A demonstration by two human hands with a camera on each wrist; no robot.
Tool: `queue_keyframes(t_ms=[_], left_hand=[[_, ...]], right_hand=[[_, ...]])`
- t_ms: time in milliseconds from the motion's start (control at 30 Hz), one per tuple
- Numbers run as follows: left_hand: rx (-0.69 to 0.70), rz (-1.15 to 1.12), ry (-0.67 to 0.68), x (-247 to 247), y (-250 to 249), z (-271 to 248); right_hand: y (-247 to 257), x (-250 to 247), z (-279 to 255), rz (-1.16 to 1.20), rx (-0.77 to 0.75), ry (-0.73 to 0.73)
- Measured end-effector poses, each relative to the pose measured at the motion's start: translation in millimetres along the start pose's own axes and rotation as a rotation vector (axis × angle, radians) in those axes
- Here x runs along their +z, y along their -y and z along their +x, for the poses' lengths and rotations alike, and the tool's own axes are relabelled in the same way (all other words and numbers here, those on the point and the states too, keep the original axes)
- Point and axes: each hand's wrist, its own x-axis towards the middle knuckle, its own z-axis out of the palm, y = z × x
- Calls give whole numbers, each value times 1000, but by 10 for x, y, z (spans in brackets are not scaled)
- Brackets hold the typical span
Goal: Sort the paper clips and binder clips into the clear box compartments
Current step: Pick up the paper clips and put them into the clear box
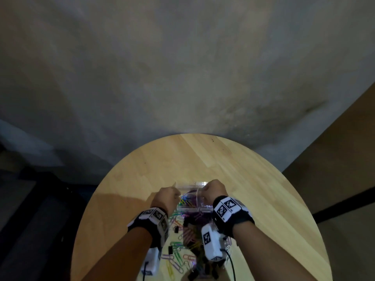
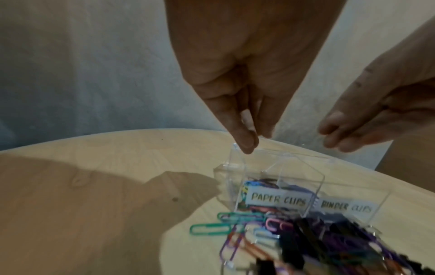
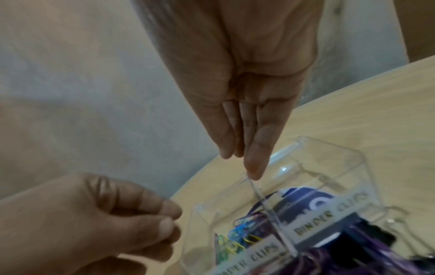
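The clear box [image 1: 199, 183] stands mid-table, with front labels "PAPER CLIPS" [image 2: 277, 199] and "BINDER CLIPS" [image 2: 348, 206]. Coloured paper clips lie in its left compartment [image 3: 237, 234]; dark and blue items show in the right one [image 3: 306, 197]. My left hand [image 2: 249, 143] hovers at the box's far left corner, thumb and fingers pinched together, with nothing visible between them. My right hand [image 3: 249, 163] points down with straight fingers, one fingertip touching the top of the divider [image 3: 263, 202]. A mixed pile of paper clips and black binder clips [image 1: 182, 240] lies in front of the box.
The round wooden table [image 1: 223, 159] has bare wood beyond and on both sides of the box; its far edge curves close behind. A green paper clip [image 2: 209, 229] lies at the pile's left fringe. Grey floor surrounds the table.
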Motion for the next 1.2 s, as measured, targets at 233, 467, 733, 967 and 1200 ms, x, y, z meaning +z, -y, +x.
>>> queue_keyframes(t_ms=[233, 467, 733, 967, 1200], left_hand=[[21, 285, 108, 328, 371, -319], [65, 373, 150, 570, 590, -325], [99, 429, 90, 673, 600, -268], [135, 338, 46, 747, 561, -318], [145, 341, 41, 856, 444, -240]], right_hand=[[-448, 120, -428, -206, -81, 92], [-717, 540, -562, -549, -328, 114], [-694, 668, -501, -665, -476, 124], [-773, 671, -496, -740, -445, 78], [-727, 729, -345, -724, -492, 8]])
